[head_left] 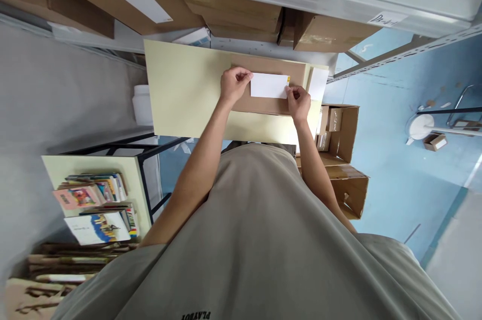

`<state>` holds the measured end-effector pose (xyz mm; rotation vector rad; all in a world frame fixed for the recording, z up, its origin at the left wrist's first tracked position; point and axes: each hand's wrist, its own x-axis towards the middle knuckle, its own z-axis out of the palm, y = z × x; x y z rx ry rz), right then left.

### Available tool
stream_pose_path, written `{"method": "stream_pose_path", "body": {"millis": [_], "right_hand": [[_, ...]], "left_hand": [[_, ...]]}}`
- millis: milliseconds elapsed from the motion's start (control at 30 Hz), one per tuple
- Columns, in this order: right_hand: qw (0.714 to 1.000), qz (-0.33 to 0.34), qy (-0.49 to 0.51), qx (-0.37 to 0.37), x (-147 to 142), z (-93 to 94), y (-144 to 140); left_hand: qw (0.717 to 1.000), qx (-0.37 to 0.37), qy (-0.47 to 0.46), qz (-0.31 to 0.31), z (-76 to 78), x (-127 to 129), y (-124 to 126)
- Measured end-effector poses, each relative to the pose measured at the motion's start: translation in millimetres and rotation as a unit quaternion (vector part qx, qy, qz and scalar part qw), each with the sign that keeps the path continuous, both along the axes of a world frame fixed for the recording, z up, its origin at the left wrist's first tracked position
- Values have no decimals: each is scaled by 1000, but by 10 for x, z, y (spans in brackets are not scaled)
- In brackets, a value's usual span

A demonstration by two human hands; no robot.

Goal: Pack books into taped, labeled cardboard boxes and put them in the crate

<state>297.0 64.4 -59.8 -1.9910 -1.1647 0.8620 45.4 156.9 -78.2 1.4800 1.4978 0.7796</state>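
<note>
A pale yellow table (181,94) stood on a blue floor (395,169), under a grey shelf loaded with cardboard boxes (233,11). Nearest the camera, the person's grey T-shirt filled the lower view, with stacked picture books (96,209) on a low stand to one side and open cartons (341,131) to the other. Beyond, both forearms reached to a flat brown cardboard parcel (271,66) lying on the table. On it lay a white label (269,85). The left hand (234,84) pinched the label's left edge between curled fingers and thumb; the right hand (298,101) gripped its right lower corner by the fingertips. The label spanned the gap between the two hands, flat against the parcel.
</note>
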Motion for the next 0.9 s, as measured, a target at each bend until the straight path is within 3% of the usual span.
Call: {"method": "stream_pose_path", "body": {"millis": [267,600,900], "right_hand": [[1000,7,-8,0,-12,12,-1],[1000,0,-24,3,-33,-7,1],[999,3,-46,17,-9,-58,3]], "left_hand": [[1000,-10,4,17,83,25,-46],[999,5,20,25,13,41,-60],[999,7,11,33,54,65,-69]]}}
